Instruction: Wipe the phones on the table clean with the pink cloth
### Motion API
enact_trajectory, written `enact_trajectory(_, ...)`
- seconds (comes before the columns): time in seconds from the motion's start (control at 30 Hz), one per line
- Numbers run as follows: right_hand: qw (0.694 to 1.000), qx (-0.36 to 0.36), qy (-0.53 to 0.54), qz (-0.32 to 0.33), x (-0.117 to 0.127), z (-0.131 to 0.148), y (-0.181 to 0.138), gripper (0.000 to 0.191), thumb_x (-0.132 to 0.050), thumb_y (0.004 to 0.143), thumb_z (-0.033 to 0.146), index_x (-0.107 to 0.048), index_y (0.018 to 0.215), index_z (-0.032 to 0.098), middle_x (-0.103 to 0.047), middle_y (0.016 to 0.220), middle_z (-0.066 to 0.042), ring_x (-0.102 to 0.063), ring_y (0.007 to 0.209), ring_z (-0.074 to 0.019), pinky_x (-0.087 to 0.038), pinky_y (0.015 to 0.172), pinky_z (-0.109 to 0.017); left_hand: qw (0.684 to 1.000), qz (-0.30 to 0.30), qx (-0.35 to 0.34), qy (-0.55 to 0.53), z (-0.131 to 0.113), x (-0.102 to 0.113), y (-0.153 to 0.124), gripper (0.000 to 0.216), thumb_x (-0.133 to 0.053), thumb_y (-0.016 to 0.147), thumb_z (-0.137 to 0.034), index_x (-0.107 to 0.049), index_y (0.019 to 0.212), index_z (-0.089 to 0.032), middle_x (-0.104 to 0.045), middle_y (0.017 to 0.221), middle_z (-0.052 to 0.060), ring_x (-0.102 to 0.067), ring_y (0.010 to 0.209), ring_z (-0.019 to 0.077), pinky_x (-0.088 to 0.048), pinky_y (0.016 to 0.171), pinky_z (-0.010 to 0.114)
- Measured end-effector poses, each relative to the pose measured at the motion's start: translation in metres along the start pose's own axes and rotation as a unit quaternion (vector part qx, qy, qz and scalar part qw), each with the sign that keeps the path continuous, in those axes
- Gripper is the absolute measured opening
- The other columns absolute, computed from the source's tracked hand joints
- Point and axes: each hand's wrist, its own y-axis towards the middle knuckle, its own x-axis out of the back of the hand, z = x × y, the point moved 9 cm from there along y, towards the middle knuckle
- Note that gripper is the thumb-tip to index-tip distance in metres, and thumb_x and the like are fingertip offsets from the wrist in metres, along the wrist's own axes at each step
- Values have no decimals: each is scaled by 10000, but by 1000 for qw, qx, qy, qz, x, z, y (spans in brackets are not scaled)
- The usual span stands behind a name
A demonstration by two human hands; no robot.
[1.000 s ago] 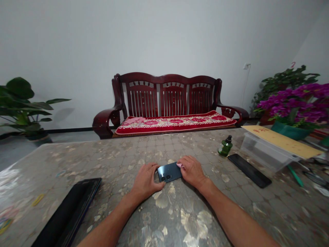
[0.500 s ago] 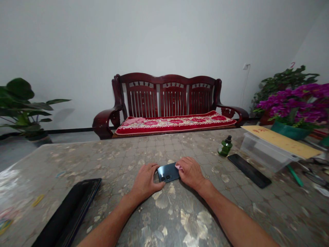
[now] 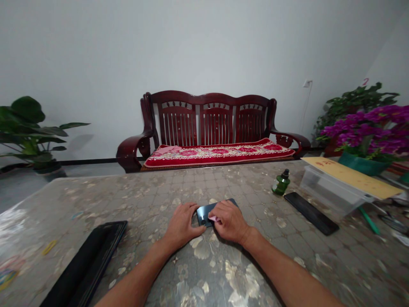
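Note:
A dark blue phone (image 3: 204,210) lies flat on the table, its back and camera lenses facing up. My left hand (image 3: 182,222) grips the phone's left end between thumb and fingers. Over the phone, my right hand (image 3: 229,221) is closed on a small pink cloth (image 3: 214,218), which presses on the phone's back close to the lenses. Most of the cloth is hidden under the fingers. The phone's far right corner shows behind my right hand.
On the right are a green bottle (image 3: 281,184), a black phone (image 3: 310,212) and a clear plastic box (image 3: 330,192) with a yellow envelope (image 3: 351,177) on top. A black case (image 3: 86,262) lies at left on the patterned table (image 3: 143,192). Behind stands a wooden bench (image 3: 215,113).
My right hand has slid left and nearer to me along the phone's back with the pink cloth, uncovering the phone's far right corner. My left hand keeps its hold.

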Motion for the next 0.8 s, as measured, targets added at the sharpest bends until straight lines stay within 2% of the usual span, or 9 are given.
enact_trajectory(0.1, 1000, -6, -11, 2, 6, -5, -1, 215, -550, 644, 85, -658, 788, 203, -636, 761, -30, -534, 768, -191, -362, 739, -301, 1000, -5, 0, -4, -1, 3, 0, 491, -743, 654, -316, -656, 1123, -202, -661, 1185, 110, -591, 1121, 327, -416, 1026, 465)
enact_trajectory(0.23, 1000, 22, -10, 10, 9, -4, -2, 200, -539, 609, 108, -650, 742, 207, -610, 708, -21, -519, 721, -185, -356, 716, -303, 1000, -2, 3, -6, -3, 4, 0, 502, -745, 644, -310, -653, 1128, -209, -658, 1195, 111, -589, 1127, 326, -410, 1031, 463)
enact_trajectory(0.4, 1000, 23, -11, -2, 9, 1, -1, 212, -528, 626, 101, -655, 761, 205, -616, 728, -29, -517, 738, -188, -351, 709, -303, 1000, 2, 6, -2, -3, 4, 1, 490, -747, 655, -312, -657, 1126, -208, -662, 1183, 114, -592, 1115, 326, -408, 1030, 463)
enact_trajectory(0.53, 999, 35, -15, 12, 6, 9, -1, 205, -541, 612, 104, -650, 753, 206, -620, 724, -32, -513, 735, -194, -337, 692, -309, 1000, 9, 5, -2, -2, 3, 0, 501, -763, 663, -305, -652, 1139, -194, -658, 1189, 116, -590, 1116, 322, -412, 1024, 450)
enact_trajectory(0.67, 998, 54, -14, 28, 3, 20, -1, 202, -537, 653, 98, -652, 770, 217, -641, 753, -26, -517, 759, -192, -331, 698, -316, 1000, 21, 7, -10, 3, -1, 1, 557, -814, 659, -331, -644, 1169, -182, -646, 1225, 126, -574, 1153, 330, -403, 1035, 455)
enact_trajectory(0.8, 996, 84, -6, 35, 0, 32, 0, 190, -540, 704, 105, -657, 789, 227, -638, 764, -25, -518, 781, -192, -332, 709, -315, 1000, 28, 3, -14, 6, -3, 2, 595, -842, 656, -430, -647, 1162, -186, -649, 1213, 130, -582, 1139, 332, -409, 1024, 457)
